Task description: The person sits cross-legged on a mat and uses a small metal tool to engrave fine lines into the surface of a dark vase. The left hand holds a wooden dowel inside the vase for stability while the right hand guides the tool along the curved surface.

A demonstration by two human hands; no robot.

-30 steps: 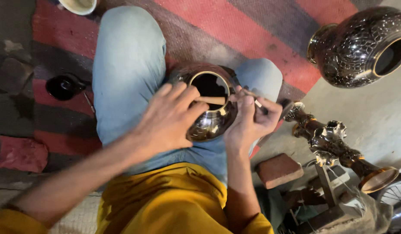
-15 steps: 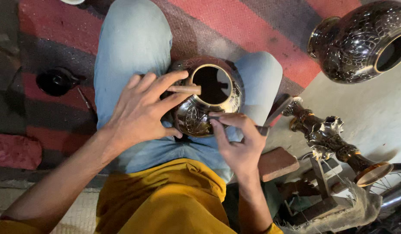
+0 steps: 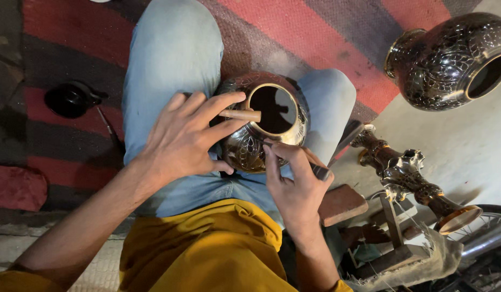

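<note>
Far out past my left hand (image 3: 188,138) a small black pot (image 3: 72,99) sits on the striped rug (image 3: 315,32). That hand is spread over the engraved metal vase (image 3: 261,127) lying on my lap, a short wooden stick (image 3: 240,114) pinched between its fingers at the vase's mouth. My right hand (image 3: 296,181) is clenched around a thin dark tool (image 3: 319,172), its tip pressed against the vase's shoulder. I judge steady work needs the left palm braced firmly and short, controlled strokes. Beyond my right hand lies a larger vase (image 3: 450,59).

Large engraved vase (image 3: 450,59), ornate metal stand (image 3: 407,176), black pot (image 3: 69,99), brick (image 3: 341,204).
</note>
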